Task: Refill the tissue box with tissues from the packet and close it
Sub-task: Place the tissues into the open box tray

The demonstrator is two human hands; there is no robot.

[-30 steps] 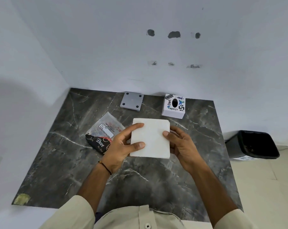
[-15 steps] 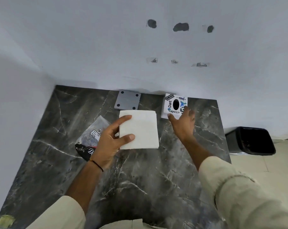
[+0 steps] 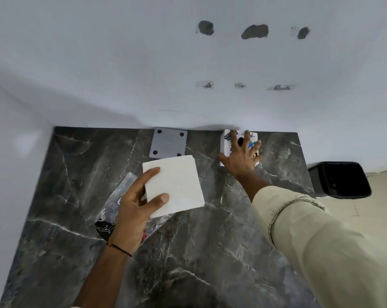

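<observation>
Presently, left hand [image 3: 132, 215]: gripping square white tissue stack [image 3: 173, 185], above table centre.
Right hand [image 3: 241, 157]: fingers spread, palm down on white stickered tissue box [image 3: 227, 142], table's far edge.
Clear plastic tissue packet [image 3: 121, 194]: under left hand.
Dark marble table [image 3: 210, 252].

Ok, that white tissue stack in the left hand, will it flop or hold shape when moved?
Probably holds shape for now: the tissue stack stays flat though the left hand pinches only one edge. It looks light. Loose sheets may well fan or slide if the grip eases.
</observation>
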